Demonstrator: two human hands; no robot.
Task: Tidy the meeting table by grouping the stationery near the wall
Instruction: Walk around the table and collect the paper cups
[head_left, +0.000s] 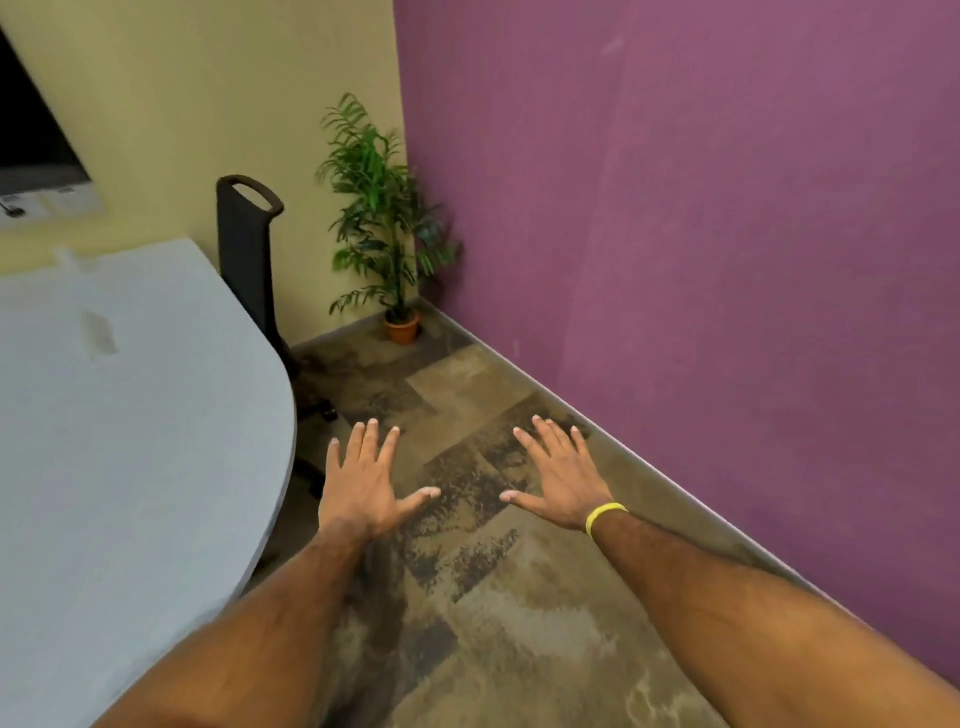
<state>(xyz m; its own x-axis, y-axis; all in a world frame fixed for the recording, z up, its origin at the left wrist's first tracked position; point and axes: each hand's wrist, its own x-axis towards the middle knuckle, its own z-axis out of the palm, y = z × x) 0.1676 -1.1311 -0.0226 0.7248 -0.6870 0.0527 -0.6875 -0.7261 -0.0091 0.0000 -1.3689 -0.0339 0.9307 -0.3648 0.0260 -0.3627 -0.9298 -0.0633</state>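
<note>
Both arms are reaching out over the patterned floor (493, 597). The left hand (358, 488) and right hand (558, 480) are spreading flat, palms down, fingers straight, gripping nothing. A yellow wristband (605, 514) is circling the right wrist. The left hand is showing near the curved edge of the pale meeting table (130, 441), which is filling the left side. A strip of floor is running between that edge and the purple wall (701, 234) on the right, narrowing toward the corner. Two pale shapes (98, 332) are lying on the table's far part, too blurred to identify. Beyond, a black chair (244, 249) is standing at the table's far edge. A potted plant (384, 223) is sitting in the corner, and a dark screen (31, 135) is hanging on the yellow wall (208, 104).
</note>
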